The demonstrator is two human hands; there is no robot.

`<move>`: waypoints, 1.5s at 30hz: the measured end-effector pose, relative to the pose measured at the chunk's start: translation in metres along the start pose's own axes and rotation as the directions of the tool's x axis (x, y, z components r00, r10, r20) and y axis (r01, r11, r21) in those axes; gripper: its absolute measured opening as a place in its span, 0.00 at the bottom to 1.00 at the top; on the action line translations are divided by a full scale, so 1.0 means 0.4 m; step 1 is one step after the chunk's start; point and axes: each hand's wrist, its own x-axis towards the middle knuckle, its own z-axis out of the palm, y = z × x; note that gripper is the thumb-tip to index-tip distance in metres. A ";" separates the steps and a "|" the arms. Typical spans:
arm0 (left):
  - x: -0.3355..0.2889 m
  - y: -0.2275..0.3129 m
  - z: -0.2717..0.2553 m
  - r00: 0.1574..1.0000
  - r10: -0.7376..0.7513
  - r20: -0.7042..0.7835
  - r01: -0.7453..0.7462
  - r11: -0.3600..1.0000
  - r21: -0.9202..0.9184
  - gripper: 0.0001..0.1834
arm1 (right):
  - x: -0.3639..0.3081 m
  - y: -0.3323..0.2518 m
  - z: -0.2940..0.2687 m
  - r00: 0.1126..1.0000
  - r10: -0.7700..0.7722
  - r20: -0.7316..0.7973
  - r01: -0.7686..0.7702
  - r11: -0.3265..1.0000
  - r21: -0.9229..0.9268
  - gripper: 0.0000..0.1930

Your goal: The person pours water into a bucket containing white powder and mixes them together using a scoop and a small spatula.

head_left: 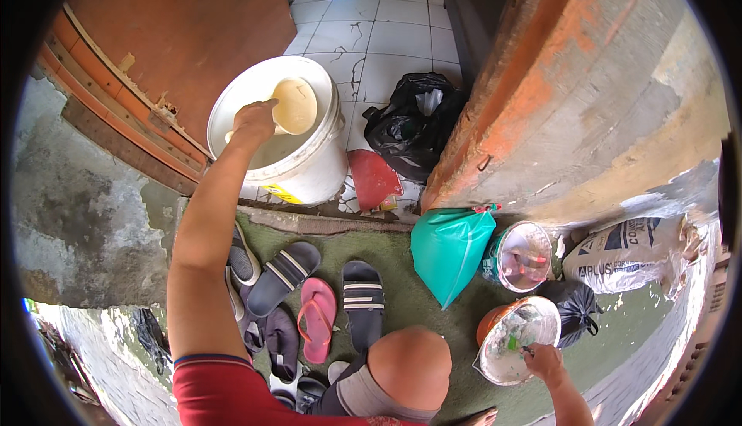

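Observation:
My left hand (pixel 255 122) is closed around the handle of a cream plastic dipper (pixel 296 107), holding it over the mouth of a large white bucket (pixel 313 167). The dipper's round bowl faces up. Low on the right, my right hand (pixel 545 362) reaches to the rim of an orange bucket (pixel 492 322) with a whitish, smeared inside. Its fingers are closed at a small dark end, and a green piece (pixel 512 342) shows just beyond them; whether these are one tool I cannot tell.
Sandals and shoes, including a pink flip-flop (pixel 318 319), lie before my knee. Near the doorway sit a black plastic bag (pixel 413 128), a red dustpan-like piece (pixel 372 178) and a teal bag (pixel 450 252). A smeared pail (pixel 525 256) and a white sack (pixel 630 256) stand right.

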 end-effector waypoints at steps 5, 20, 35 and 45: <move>-0.052 -0.050 -0.035 0.977 -0.129 0.169 0.201 0.816 -0.541 0.36 | -0.021 -0.007 0.015 0.999 -0.019 -0.050 0.021 0.999 0.043 0.17; -0.350 -0.124 -0.323 0.999 -0.021 -0.029 -0.014 0.517 -0.856 0.30 | 0.007 0.040 0.026 0.933 -0.322 -0.159 0.238 0.887 -0.396 0.09; -0.920 0.402 -0.537 0.907 0.419 0.054 -0.201 0.542 -0.816 0.29 | -0.064 0.043 -0.061 0.973 -0.229 -0.009 0.040 0.132 0.990 0.15; -1.045 0.853 -0.464 0.488 0.862 -0.137 -0.740 0.325 -0.589 0.27 | -0.103 0.030 -0.061 0.929 -0.344 0.136 -0.271 -0.382 0.884 0.11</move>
